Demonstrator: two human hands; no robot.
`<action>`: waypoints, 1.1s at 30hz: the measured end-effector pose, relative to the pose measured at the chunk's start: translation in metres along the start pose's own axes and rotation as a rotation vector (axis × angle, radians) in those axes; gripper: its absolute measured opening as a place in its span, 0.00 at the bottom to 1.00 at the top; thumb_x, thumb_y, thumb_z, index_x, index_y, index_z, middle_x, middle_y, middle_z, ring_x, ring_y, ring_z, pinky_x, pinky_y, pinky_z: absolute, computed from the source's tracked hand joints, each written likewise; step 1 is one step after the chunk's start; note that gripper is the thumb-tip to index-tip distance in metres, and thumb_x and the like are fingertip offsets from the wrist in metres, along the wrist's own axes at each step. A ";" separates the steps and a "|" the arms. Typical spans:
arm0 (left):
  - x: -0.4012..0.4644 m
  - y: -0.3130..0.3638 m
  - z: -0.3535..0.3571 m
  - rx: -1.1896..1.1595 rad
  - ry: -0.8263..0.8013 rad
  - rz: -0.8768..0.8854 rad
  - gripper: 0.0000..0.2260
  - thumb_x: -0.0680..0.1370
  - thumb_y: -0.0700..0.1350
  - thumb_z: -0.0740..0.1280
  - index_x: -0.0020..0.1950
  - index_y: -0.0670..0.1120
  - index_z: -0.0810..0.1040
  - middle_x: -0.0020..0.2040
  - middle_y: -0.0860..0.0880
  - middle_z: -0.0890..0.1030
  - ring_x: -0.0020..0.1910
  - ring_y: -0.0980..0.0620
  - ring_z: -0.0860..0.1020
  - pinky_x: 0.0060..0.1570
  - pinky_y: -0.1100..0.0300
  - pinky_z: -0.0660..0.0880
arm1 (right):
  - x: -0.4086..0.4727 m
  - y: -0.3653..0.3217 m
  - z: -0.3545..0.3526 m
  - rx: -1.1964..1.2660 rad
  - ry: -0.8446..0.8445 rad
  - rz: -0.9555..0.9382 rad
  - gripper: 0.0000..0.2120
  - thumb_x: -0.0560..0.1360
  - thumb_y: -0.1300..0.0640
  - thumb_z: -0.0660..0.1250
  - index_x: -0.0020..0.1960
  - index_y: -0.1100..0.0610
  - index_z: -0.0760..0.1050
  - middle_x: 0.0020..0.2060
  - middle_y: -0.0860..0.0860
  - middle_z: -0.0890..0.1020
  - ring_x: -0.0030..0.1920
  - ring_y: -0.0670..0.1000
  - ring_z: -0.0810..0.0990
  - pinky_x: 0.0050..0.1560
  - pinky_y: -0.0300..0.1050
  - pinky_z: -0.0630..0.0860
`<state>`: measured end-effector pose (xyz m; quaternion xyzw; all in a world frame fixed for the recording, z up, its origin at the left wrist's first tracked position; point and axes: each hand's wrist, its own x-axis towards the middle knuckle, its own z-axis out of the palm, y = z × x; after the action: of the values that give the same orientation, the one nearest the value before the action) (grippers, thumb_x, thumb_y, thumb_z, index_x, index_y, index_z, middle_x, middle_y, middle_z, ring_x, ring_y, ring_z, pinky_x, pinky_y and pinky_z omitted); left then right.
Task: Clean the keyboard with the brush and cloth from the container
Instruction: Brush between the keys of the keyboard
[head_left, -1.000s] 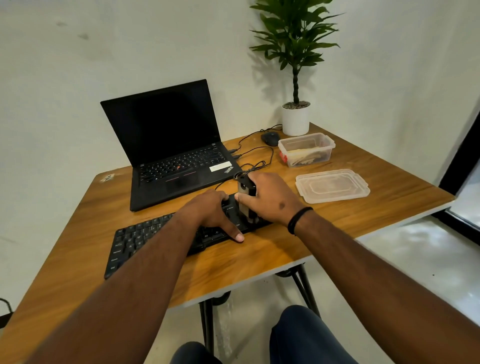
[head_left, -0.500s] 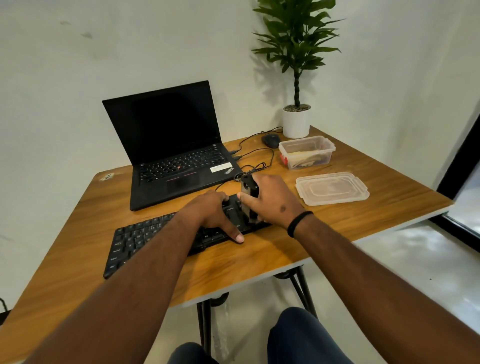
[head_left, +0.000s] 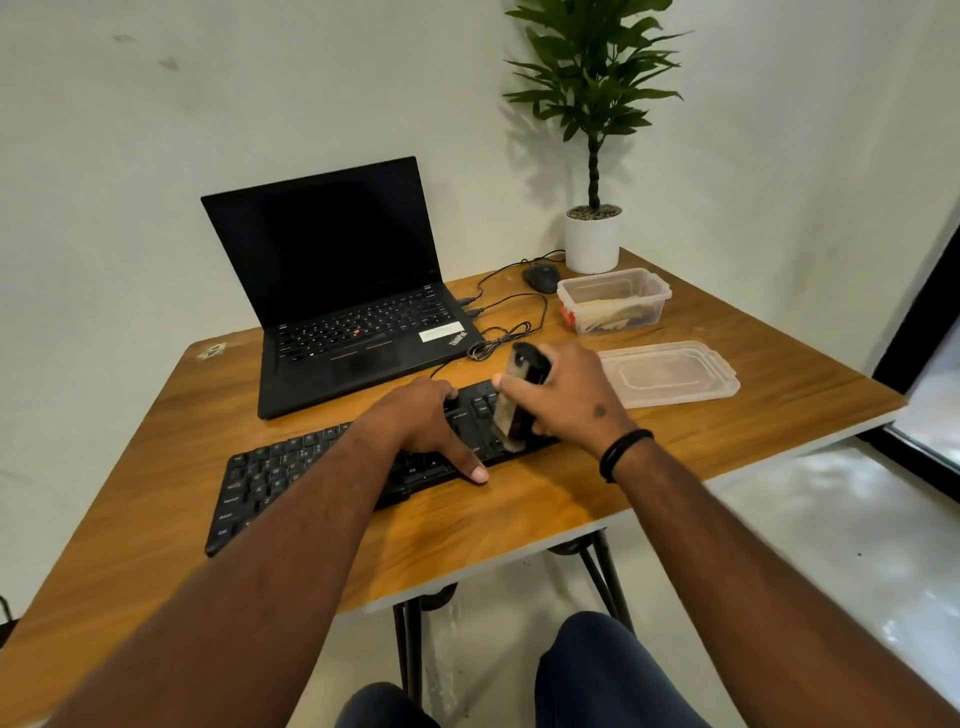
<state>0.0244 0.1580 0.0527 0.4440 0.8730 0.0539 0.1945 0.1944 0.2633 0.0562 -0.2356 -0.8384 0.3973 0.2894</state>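
A black keyboard (head_left: 280, 478) lies across the wooden table (head_left: 519, 525) in front of me. My right hand (head_left: 566, 397) grips a black-handled brush (head_left: 519, 400), its pale bristles resting on the keyboard's right end. My left hand (head_left: 423, 421) lies flat on the keys just left of the brush, thumb at the front edge, pressing the keyboard down. The clear container (head_left: 615, 299) stands open at the back right, with a pale cloth (head_left: 613, 312) inside. Its lid (head_left: 670, 371) rests on the table beside my right hand.
An open black laptop (head_left: 348, 291) sits behind the keyboard. A black mouse (head_left: 541, 277) and looped cables (head_left: 501, 340) lie between the laptop and the container. A potted plant (head_left: 592, 239) stands in the far corner. The table edge runs close on the right.
The brush has tilted and shifted slightly over the keyboard's right end under my right hand. My left hand has stayed on the keys.
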 end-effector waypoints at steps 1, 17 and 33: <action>0.000 0.000 0.000 0.005 -0.002 0.000 0.52 0.48 0.66 0.83 0.69 0.52 0.72 0.62 0.51 0.75 0.59 0.48 0.75 0.60 0.47 0.76 | -0.003 0.000 0.008 0.001 -0.031 -0.020 0.10 0.75 0.50 0.72 0.40 0.52 0.75 0.37 0.47 0.80 0.39 0.45 0.81 0.31 0.34 0.75; -0.005 0.002 -0.001 0.032 -0.001 -0.001 0.56 0.44 0.70 0.80 0.68 0.51 0.72 0.62 0.51 0.75 0.58 0.48 0.75 0.58 0.48 0.77 | 0.002 0.001 0.015 -0.094 0.024 0.025 0.11 0.75 0.49 0.71 0.43 0.55 0.76 0.39 0.50 0.81 0.37 0.49 0.82 0.33 0.41 0.79; -0.004 0.000 0.000 0.035 0.009 0.008 0.58 0.50 0.67 0.82 0.75 0.49 0.67 0.67 0.50 0.72 0.64 0.47 0.72 0.63 0.47 0.74 | 0.012 0.005 -0.003 0.097 0.013 0.034 0.08 0.75 0.51 0.72 0.42 0.52 0.75 0.39 0.50 0.82 0.31 0.43 0.81 0.27 0.36 0.75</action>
<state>0.0266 0.1553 0.0542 0.4507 0.8728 0.0416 0.1824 0.1889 0.2755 0.0570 -0.2381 -0.8123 0.4406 0.2990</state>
